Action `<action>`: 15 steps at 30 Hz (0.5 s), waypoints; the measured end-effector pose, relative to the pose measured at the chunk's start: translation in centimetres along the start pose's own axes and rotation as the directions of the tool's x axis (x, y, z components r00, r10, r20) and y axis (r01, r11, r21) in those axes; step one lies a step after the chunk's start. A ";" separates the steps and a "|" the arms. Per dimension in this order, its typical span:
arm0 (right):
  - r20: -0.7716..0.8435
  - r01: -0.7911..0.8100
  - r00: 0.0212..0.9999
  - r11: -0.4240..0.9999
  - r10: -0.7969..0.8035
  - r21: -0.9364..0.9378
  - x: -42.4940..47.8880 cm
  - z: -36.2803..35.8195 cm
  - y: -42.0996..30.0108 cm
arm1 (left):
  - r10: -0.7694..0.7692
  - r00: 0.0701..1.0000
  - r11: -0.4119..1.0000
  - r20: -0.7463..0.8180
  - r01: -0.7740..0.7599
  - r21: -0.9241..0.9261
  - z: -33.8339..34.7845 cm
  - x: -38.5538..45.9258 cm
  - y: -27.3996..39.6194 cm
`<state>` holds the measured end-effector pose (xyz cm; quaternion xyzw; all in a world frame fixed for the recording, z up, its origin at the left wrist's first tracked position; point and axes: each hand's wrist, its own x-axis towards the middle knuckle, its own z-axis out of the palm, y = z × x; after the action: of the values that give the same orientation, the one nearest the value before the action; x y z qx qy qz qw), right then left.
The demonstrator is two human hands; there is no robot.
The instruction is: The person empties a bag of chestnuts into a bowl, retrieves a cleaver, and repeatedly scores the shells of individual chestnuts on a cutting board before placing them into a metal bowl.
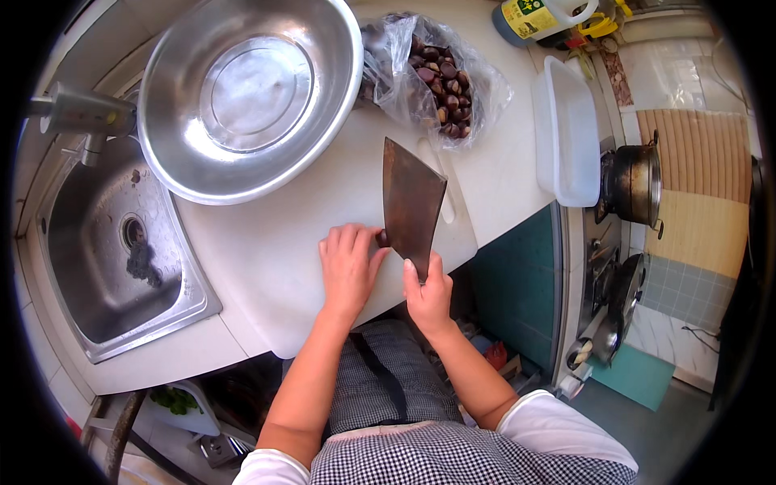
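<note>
My right hand point(429, 296) grips a dark-bladed cleaver point(413, 200), its wide blade pointing away from me over a white cutting board point(279, 267). Beside the blade's left edge, my left hand point(350, 260) holds a single chestnut point(382, 238) between thumb and fingers. A clear plastic bag, open at the top, lies at the board's far side with many brown chestnuts point(448, 85) in it. Left of the bag is a large, shiny stainless steel basin point(260, 94) with nothing in it.
A steel sink point(182, 327) with a faucet point(91, 112) is on the left. On the right stand a white plastic container point(567, 133), a bottle with a yellow label point(527, 21) and a dark pot point(633, 182) on the stove. The counter's front edge runs close before me.
</note>
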<state>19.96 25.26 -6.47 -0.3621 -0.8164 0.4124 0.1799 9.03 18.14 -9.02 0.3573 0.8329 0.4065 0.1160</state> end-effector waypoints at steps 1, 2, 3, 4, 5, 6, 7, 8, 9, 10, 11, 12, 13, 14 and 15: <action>-0.001 -0.006 1.000 1.000 0.006 0.006 0.0 0.0 -0.1 | -0.001 1.000 1.000 0.003 0.001 0.000 0.1 0.0 -0.1; -0.002 -0.012 1.000 1.000 0.012 0.012 0.0 0.0 -0.2 | -0.001 1.000 1.000 0.005 0.001 0.000 0.1 -0.1 -0.2; 0.002 -0.019 1.000 1.000 0.019 0.016 0.1 -0.1 -0.4 | 0.001 1.000 1.000 0.016 -0.001 0.002 0.1 -0.1 -0.3; 0.006 -0.025 1.000 0.999 0.024 0.021 0.1 -0.3 -0.6 | 0.002 1.000 1.000 0.026 -0.002 0.004 -0.1 -0.2 -0.3; 0.010 -0.030 0.999 0.999 0.030 0.026 0.1 -0.5 -0.8 | 0.003 0.999 1.000 0.036 -0.004 0.006 -0.2 -0.2 -0.3; 0.005 0.008 1.000 1.000 -0.008 -0.030 0.3 -0.5 -0.8 | -0.008 1.000 1.000 0.030 0.008 -0.020 -0.4 -0.3 -0.3; 0.002 0.045 0.999 0.995 -0.045 -0.086 0.5 -0.5 -0.8 | -0.019 1.000 0.999 0.024 0.020 -0.045 -0.6 -0.3 -0.3; 0.001 0.083 0.997 0.986 -0.083 -0.142 0.8 -0.5 -0.8 | -0.030 0.999 0.997 0.018 0.032 -0.071 -0.7 -0.4 -0.4; 0.022 0.034 0.999 0.992 -0.031 -0.121 1.0 -0.7 -1.1 | -0.026 0.999 0.997 0.026 0.028 -0.068 -0.8 -0.4 -0.6; 0.045 -0.016 0.999 0.995 0.021 -0.101 1.3 -0.9 -1.4 | -0.021 0.999 0.998 0.035 0.023 -0.066 -0.8 -0.5 -0.8; 0.068 -0.067 0.995 0.994 0.073 -0.082 1.4 -1.1 -1.5 | -0.016 0.999 0.998 0.044 0.019 -0.064 -0.8 -0.5 -0.8; 0.041 -0.021 0.999 0.997 0.025 -0.080 1.3 -1.0 -1.3 | -0.020 0.999 0.997 0.042 0.023 -0.070 -0.8 -0.3 -0.8; 0.013 0.024 1.000 0.997 -0.023 -0.080 1.0 -0.9 -0.8 | -0.023 0.999 0.997 0.041 0.026 -0.076 -0.9 0.0 -0.6; -0.015 0.069 0.997 0.994 -0.070 -0.081 0.9 -0.9 -0.6 | -0.027 0.999 0.996 0.041 0.030 -0.082 -0.9 0.4 -0.5; 0.008 0.018 1.000 0.999 -0.017 -0.052 0.9 -0.9 -0.6 | 0.016 0.999 0.998 0.051 -0.012 -0.065 -0.8 0.6 -0.5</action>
<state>19.61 26.20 -5.41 -0.3579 -0.8306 0.3909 0.1708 7.96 17.92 -8.83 0.3696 0.8135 0.4245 0.1461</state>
